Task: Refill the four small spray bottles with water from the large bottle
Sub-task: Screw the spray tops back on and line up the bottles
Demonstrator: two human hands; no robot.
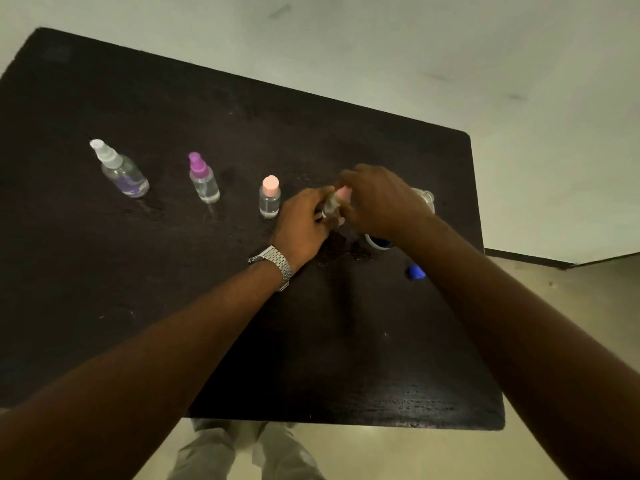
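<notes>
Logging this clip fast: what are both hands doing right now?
Left hand: grips the small clear spray bottle.
Right hand: pinches that bottle's pink plastic cap.

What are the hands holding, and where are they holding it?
A small spray bottle. The left hand grips its clear body, and the right hand pinches its pink top.

Dark table (173,98), upright row of white-topped bottle (119,171), purple-topped bottle (204,183), pink-topped bottle (269,200), blue cap (415,272) at right
</notes>
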